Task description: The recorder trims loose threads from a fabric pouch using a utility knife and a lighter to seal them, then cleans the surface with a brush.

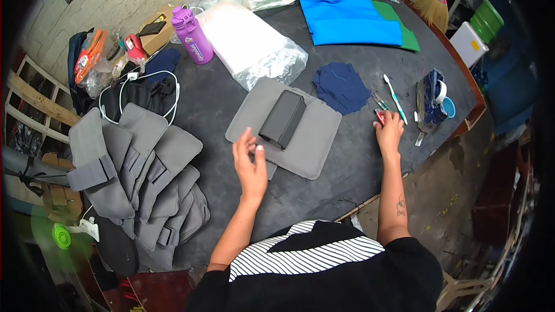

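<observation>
My left hand hovers by the near-left edge of a grey fabric panel, its fingers apart and nothing between them. On that panel rests a long black case with angled sides. At the right, my right hand has its fingers closed around a small red item, mostly covered, so its kind does not show. Just beyond those fingers lie a white and green toothbrush and a slim, pointed tool. A pile of navy fabric pieces sits between the panel and these tools.
Several grey padded pieces with straps are heaped at the left. Behind stand a purple bottle and a plastic-wrapped white pack. A blue bag lies at the back; a light blue tape roll is near the right edge.
</observation>
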The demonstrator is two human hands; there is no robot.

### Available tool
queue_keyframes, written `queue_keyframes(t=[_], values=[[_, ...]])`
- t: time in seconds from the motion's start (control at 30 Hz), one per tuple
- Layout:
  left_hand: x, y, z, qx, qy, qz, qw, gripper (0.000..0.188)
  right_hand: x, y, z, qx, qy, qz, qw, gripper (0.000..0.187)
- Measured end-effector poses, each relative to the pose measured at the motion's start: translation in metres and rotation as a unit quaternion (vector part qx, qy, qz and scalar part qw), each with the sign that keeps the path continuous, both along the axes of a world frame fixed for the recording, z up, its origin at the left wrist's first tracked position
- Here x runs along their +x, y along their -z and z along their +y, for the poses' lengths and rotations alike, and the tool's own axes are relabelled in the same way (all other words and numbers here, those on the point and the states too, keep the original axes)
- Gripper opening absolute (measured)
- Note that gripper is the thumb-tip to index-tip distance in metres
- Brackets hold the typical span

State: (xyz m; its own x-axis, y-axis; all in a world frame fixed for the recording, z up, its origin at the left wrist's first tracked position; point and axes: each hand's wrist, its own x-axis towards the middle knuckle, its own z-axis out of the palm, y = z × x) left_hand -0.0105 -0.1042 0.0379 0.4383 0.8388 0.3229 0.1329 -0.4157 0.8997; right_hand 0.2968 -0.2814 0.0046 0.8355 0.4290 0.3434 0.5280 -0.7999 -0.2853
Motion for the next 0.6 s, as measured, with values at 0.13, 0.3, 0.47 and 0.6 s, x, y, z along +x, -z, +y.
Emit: queue_keyframes(t=[0.13,0.3,0.47,0.6], values=[[-0.001,0.002,0.017,-0.363,0.055,-0.185,0.912,0.044,0.002,0.009,-0.007,0.038,-0.004,-0.049,0.998,0.029],[0.004,0.011,0.012,-0.421,0.115,-0.241,0.867,0.046,-0.013,0.014,-0.006,0.046,-0.074,-0.020,0.996,0.021],[0.010,0.017,-0.005,-0.359,0.110,-0.190,0.907,0.039,0.002,0.014,-0.015,0.113,-0.075,-0.069,0.988,0.013],[0.015,0.023,-0.009,-0.335,0.066,-0.212,0.916,0.035,0.038,0.013,-0.020,0.118,-0.037,-0.117,0.985,0.018]])
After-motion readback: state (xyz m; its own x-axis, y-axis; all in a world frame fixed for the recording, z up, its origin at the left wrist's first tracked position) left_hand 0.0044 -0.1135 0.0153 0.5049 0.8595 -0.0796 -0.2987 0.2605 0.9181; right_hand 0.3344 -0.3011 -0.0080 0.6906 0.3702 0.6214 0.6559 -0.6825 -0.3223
